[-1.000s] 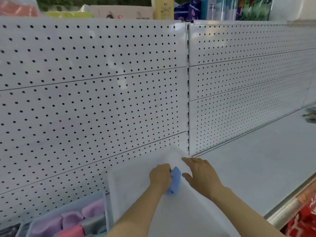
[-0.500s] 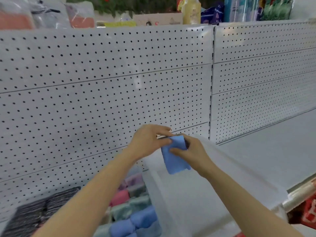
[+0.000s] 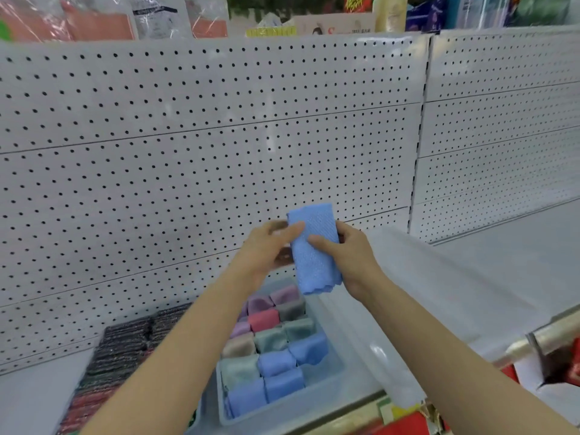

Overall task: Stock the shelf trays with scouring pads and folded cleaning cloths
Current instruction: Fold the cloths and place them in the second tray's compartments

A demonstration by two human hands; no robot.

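Observation:
A blue cleaning cloth [image 3: 314, 249] hangs upright in the air in front of the pegboard, held by both hands. My left hand [image 3: 266, 249] pinches its left edge with thumb on the front. My right hand [image 3: 348, 255] grips its right side, thumb across the cloth. Below them a clear tray [image 3: 329, 375] on the shelf holds several folded cloths [image 3: 273, 350] in pink, purple, grey-green and blue. To its left lie rows of dark scouring pads [image 3: 125, 350].
A large translucent white bin [image 3: 439, 293] stands right of the cloth tray. The white shelf [image 3: 518, 246] runs on to the right below the pegboard wall [image 3: 188, 152]. Packaged goods line the top. A metal rail [image 3: 549, 337] and red packaging sit at the lower right.
Both hands lifted the blue cloth out of the white bin, raised it and turned it upright. The view shifted left, bringing the cloth tray and scouring pads into sight.

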